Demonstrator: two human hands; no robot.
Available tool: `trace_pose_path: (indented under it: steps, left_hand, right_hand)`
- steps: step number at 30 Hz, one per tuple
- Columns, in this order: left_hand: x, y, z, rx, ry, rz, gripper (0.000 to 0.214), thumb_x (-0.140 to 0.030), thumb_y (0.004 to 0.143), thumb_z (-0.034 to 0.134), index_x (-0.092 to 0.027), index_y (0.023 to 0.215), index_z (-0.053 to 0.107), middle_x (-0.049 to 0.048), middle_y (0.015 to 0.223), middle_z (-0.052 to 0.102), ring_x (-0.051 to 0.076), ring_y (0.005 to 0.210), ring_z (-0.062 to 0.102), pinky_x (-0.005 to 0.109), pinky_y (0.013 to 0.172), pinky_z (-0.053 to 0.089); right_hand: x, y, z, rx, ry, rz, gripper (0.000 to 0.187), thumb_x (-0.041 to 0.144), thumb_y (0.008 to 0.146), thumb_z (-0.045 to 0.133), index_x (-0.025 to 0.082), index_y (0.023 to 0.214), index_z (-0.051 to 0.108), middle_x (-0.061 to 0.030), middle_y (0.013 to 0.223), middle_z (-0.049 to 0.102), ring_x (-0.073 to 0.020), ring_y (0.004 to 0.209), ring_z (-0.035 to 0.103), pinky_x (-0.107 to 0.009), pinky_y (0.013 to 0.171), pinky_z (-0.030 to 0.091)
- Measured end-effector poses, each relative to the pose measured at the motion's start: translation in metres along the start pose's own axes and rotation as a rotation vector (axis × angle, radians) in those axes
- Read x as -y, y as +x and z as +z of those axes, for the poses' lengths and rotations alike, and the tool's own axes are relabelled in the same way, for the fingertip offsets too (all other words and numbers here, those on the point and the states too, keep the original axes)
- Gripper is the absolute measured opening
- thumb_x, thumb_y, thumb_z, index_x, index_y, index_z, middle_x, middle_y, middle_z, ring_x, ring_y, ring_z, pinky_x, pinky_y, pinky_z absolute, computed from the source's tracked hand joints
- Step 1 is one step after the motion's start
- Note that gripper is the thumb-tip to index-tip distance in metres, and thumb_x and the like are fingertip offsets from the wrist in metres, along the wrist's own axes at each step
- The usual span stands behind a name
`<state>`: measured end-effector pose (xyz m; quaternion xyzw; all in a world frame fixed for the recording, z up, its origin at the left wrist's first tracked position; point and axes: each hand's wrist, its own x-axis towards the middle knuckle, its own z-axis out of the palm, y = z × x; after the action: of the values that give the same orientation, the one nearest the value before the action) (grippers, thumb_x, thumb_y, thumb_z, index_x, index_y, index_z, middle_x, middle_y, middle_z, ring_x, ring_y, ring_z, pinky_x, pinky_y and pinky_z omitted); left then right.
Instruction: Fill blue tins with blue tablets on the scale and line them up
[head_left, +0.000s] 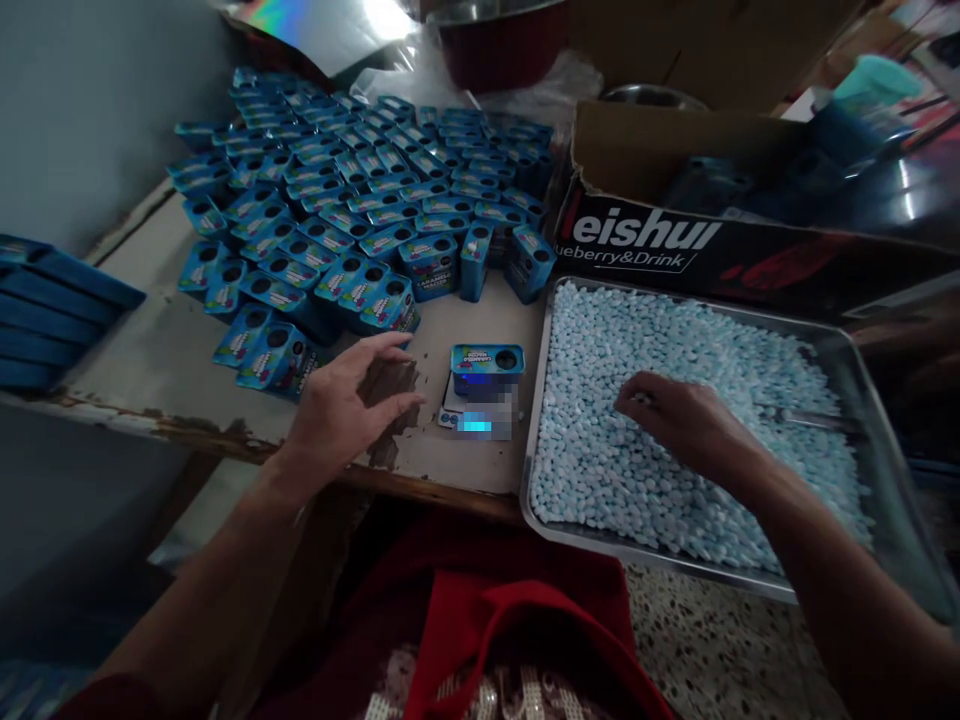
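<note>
A small blue candy box (487, 360) with a round dark hole in its top stands on a small digital scale (454, 410), whose display glows blue. To its left, my left hand (345, 400) hovers with thumb and fingers apart and nothing between them. My right hand (679, 415) is over a metal tray (592, 548) full of pale blue and white candies (600, 450). Its fingers are curled together, with a few candies showing between them. A metal scoop (810, 420) lies partly sunk in the candies beside that hand.
Many blue boxes (360, 200) stand packed together on the worn white table (390, 465). Flat blue cartons (60, 310) are stacked at the left. Behind the tray sits an open black cardboard box (652, 240); a dark red pot (502, 45) is at the back.
</note>
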<state>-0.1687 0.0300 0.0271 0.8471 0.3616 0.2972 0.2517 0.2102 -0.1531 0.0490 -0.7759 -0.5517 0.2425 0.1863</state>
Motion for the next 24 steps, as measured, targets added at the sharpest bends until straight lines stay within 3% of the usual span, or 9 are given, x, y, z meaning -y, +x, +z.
trace_pose_path:
  steps: [3, 10, 14, 16, 18, 19, 21, 24]
  left_hand:
    - [-0.01, 0.008, 0.014, 0.034, -0.204, -0.15, 0.073, -0.044, 0.08, 0.091, -0.027, 0.145, 0.062, 0.0066, 0.124, 0.075, 0.027, 0.118, 0.072, 0.043, 0.109, 0.057]
    - [-0.02, 0.015, 0.058, 0.036, -0.364, -0.246, 0.081, -0.037, 0.07, 0.098, -0.024, 0.141, 0.061, 0.0103, 0.13, 0.072, 0.028, 0.113, 0.072, 0.043, 0.1, 0.059]
    - [-0.017, 0.019, 0.08, 0.042, -0.432, -0.241, 0.056, -0.04, 0.076, 0.094, -0.025, 0.125, 0.07, 0.0071, 0.117, 0.077, 0.027, 0.105, 0.074, 0.039, 0.094, 0.06]
    - [-0.018, 0.024, 0.084, 0.058, -0.444, -0.178, 0.036, -0.04, 0.085, 0.086, -0.026, 0.115, 0.073, 0.0045, 0.108, 0.078, 0.026, 0.1, 0.075, 0.038, 0.092, 0.059]
    - [-0.025, 0.032, 0.08, 0.034, -0.38, -0.042, 0.023, -0.035, 0.093, 0.078, -0.027, 0.114, 0.073, 0.0037, 0.111, 0.077, 0.025, 0.105, 0.073, 0.038, 0.095, 0.058]
    - [-0.03, 0.038, 0.076, 0.02, -0.319, 0.058, 0.022, -0.03, 0.095, 0.074, -0.028, 0.117, 0.073, 0.004, 0.115, 0.077, 0.025, 0.11, 0.072, 0.039, 0.099, 0.057]
    - [-0.044, 0.049, 0.066, -0.007, -0.17, 0.292, 0.027, -0.021, 0.098, 0.066, -0.029, 0.122, 0.074, 0.0046, 0.125, 0.076, 0.026, 0.122, 0.068, 0.044, 0.114, 0.051]
    - [-0.065, 0.065, 0.056, -0.088, 0.018, 0.554, 0.036, -0.016, 0.1, 0.059, -0.035, 0.126, 0.076, 0.0025, 0.132, 0.075, 0.028, 0.132, 0.064, 0.057, 0.132, 0.031]
  right_hand:
    - [0.018, 0.004, 0.0, 0.015, -0.022, -0.064, 0.022, 0.042, 0.097, 0.065, 0.023, 0.094, 0.075, -0.0014, 0.072, 0.069, -0.0176, 0.062, 0.057, -0.029, 0.061, 0.039]
    - [0.081, 0.036, -0.003, 0.203, 0.375, -0.14, 0.025, 0.045, 0.094, 0.071, 0.02, 0.097, 0.072, 0.003, 0.068, 0.056, -0.0132, 0.059, 0.046, -0.026, 0.053, 0.035]
    - [0.089, 0.044, -0.021, 0.215, 0.396, -0.182, 0.023, 0.043, 0.095, 0.071, 0.02, 0.097, 0.072, 0.0036, 0.068, 0.057, -0.0122, 0.059, 0.047, -0.027, 0.055, 0.037]
    - [0.075, 0.041, -0.028, 0.218, 0.245, -0.191, 0.019, 0.041, 0.093, 0.074, 0.023, 0.098, 0.076, -0.0007, 0.081, 0.068, -0.0159, 0.07, 0.06, -0.029, 0.065, 0.046]
    - [0.058, 0.034, -0.027, 0.163, 0.097, -0.188, 0.016, 0.039, 0.088, 0.081, 0.027, 0.099, 0.081, -0.0062, 0.112, 0.076, -0.0248, 0.101, 0.069, -0.039, 0.086, 0.053]
    - [0.052, 0.03, -0.021, 0.109, 0.095, -0.166, 0.018, 0.038, 0.087, 0.083, 0.029, 0.103, 0.083, -0.0071, 0.127, 0.075, -0.0285, 0.116, 0.067, -0.044, 0.097, 0.052]
    - [0.046, 0.023, -0.002, -0.028, 0.342, -0.062, 0.024, 0.041, 0.093, 0.078, 0.031, 0.115, 0.081, -0.0083, 0.138, 0.071, -0.0297, 0.127, 0.065, -0.049, 0.107, 0.05]
    - [0.057, 0.02, 0.033, -0.031, 1.121, 0.167, 0.029, 0.047, 0.106, 0.061, 0.024, 0.119, 0.074, -0.0093, 0.117, 0.078, -0.0244, 0.107, 0.075, -0.045, 0.1, 0.058]
